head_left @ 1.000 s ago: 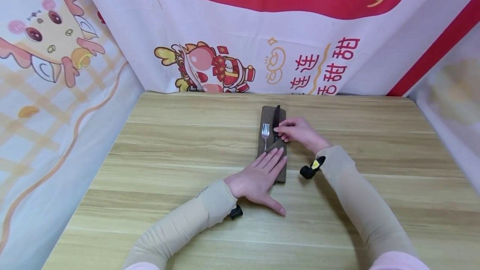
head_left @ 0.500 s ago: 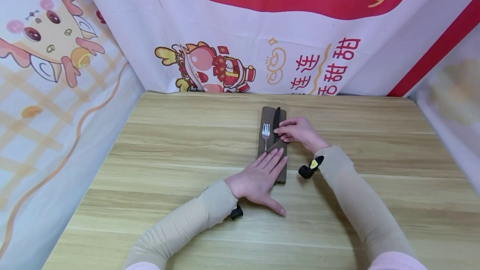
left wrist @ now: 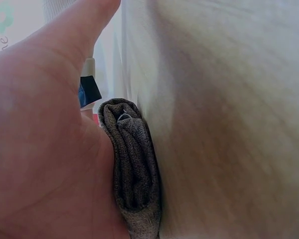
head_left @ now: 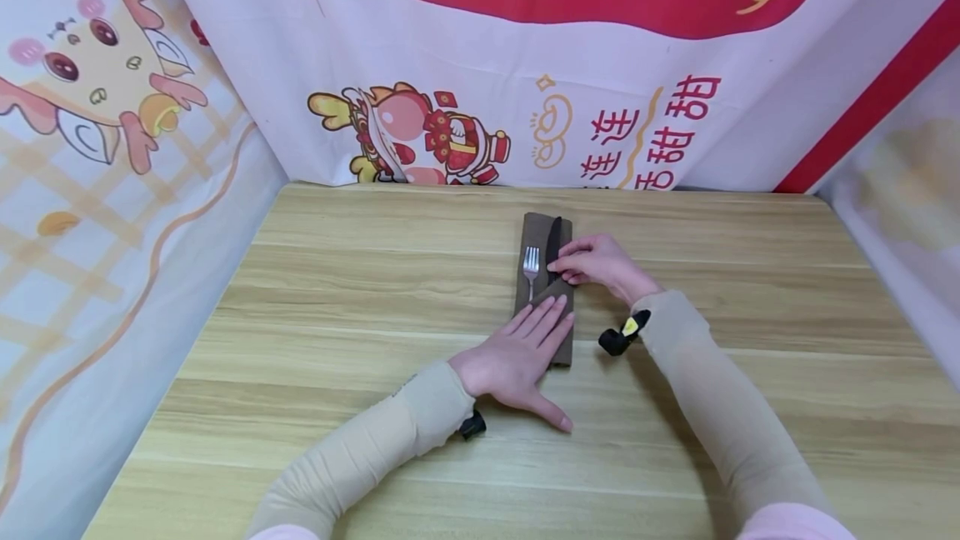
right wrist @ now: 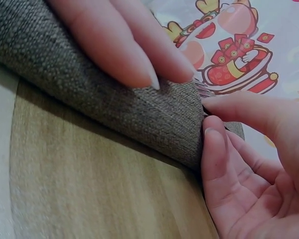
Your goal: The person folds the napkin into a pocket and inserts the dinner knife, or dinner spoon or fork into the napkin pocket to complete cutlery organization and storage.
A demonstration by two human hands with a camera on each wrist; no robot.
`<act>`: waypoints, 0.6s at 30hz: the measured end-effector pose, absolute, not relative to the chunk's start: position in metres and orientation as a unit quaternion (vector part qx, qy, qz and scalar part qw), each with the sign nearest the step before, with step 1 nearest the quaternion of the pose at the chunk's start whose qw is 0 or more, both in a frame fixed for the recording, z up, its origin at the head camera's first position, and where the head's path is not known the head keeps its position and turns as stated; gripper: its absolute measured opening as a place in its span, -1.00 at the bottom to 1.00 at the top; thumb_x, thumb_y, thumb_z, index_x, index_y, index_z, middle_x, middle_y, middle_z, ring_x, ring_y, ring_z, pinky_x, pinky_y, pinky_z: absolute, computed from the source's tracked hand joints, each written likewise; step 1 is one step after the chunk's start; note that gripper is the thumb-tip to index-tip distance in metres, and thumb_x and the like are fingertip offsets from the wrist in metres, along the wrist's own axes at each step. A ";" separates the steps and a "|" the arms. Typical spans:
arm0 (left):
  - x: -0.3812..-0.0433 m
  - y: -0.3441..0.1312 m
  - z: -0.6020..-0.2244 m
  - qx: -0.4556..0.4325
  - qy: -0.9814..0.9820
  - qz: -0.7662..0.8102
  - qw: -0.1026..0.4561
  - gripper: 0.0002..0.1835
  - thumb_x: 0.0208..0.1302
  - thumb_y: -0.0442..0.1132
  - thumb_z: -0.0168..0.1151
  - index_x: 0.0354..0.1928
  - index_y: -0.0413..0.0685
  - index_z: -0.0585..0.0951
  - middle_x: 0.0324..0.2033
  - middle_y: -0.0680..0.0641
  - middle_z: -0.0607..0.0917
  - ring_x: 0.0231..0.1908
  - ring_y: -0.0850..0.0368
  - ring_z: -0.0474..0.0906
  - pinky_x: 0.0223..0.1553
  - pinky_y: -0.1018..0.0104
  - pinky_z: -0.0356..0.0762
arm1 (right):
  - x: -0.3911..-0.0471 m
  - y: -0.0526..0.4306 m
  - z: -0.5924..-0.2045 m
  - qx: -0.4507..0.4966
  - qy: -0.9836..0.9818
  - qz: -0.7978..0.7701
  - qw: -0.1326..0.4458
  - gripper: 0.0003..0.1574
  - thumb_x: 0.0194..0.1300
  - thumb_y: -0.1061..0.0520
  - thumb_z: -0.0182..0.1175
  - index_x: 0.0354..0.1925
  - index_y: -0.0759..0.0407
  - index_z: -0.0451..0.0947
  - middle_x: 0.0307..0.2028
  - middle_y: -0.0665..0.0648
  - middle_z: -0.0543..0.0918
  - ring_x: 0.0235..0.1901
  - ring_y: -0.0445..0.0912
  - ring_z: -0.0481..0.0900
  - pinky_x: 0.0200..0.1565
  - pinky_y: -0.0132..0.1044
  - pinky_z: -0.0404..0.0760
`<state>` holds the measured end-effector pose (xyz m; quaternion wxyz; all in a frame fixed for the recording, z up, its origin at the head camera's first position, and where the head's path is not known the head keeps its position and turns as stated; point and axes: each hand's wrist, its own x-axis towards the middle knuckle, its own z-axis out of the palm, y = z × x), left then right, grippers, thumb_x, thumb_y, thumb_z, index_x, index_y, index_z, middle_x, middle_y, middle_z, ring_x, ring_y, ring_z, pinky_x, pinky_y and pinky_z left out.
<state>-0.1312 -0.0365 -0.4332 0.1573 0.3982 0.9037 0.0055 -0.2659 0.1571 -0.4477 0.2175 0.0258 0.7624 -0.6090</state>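
Observation:
A dark brown napkin, folded into a narrow pouch, lies upright-on toward the back of the table. A silver fork and a black knife stick out of its slanted opening, handles hidden inside the cloth. My left hand rests flat across the lower half, fingers straight and thumb spread; the left wrist view shows the layered end of the napkin against the palm. With thumb and fingertips, my right hand pinches the knife where it enters the pocket. The right wrist view has these fingertips right at the cloth's edge.
The wood-grain table runs back to a printed white and red curtain. Another patterned cloth hangs along the left side. A black wrist camera sits beside the right forearm.
The knife has slid slightly down into the napkin, toward the person, with the right fingertips on it. The left hand and the fork have stayed in place.

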 end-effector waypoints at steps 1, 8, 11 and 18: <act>-0.131 -0.037 -0.432 0.399 0.903 0.007 0.157 0.48 -0.04 0.72 0.09 0.61 -0.16 -0.25 0.58 -0.21 -0.38 0.54 -0.03 -0.50 0.50 0.13 -0.40 | -0.266 0.158 -0.448 0.022 0.765 -0.605 0.219 -0.51 0.23 0.27 0.46 0.07 0.45 0.55 -0.30 0.15 0.71 -0.40 -0.14 0.68 -0.23 -0.32 0.71; -0.131 -0.037 -0.432 0.405 0.901 0.008 0.158 0.47 -0.01 0.71 0.08 0.61 -0.16 -0.25 0.58 -0.21 -0.36 0.55 -0.03 -0.49 0.51 0.12 -0.38 | -0.264 0.160 -0.445 -0.005 0.777 -0.586 0.228 -0.53 0.21 0.27 0.47 0.01 0.44 0.54 -0.28 0.16 0.70 -0.36 -0.11 0.67 -0.19 -0.30 0.71; -0.131 -0.037 -0.432 0.406 0.900 0.007 0.160 0.47 -0.01 0.71 0.09 0.61 -0.14 -0.27 0.58 -0.21 -0.38 0.54 -0.03 -0.50 0.51 0.12 -0.38 | -0.263 0.161 -0.444 -0.020 0.781 -0.579 0.233 -0.55 0.20 0.27 0.46 -0.01 0.44 0.53 -0.30 0.14 0.69 -0.37 -0.12 0.65 -0.20 -0.32 0.70; -0.133 -0.036 -0.438 0.403 0.900 0.010 0.167 0.48 -0.02 0.72 0.09 0.61 -0.11 -0.31 0.57 -0.19 -0.43 0.53 0.00 -0.56 0.50 0.14 -0.43 | -0.260 0.160 -0.441 -0.038 0.784 -0.571 0.240 -0.54 0.20 0.30 0.45 0.00 0.46 0.52 -0.31 0.15 0.69 -0.37 -0.11 0.63 -0.20 -0.31 0.68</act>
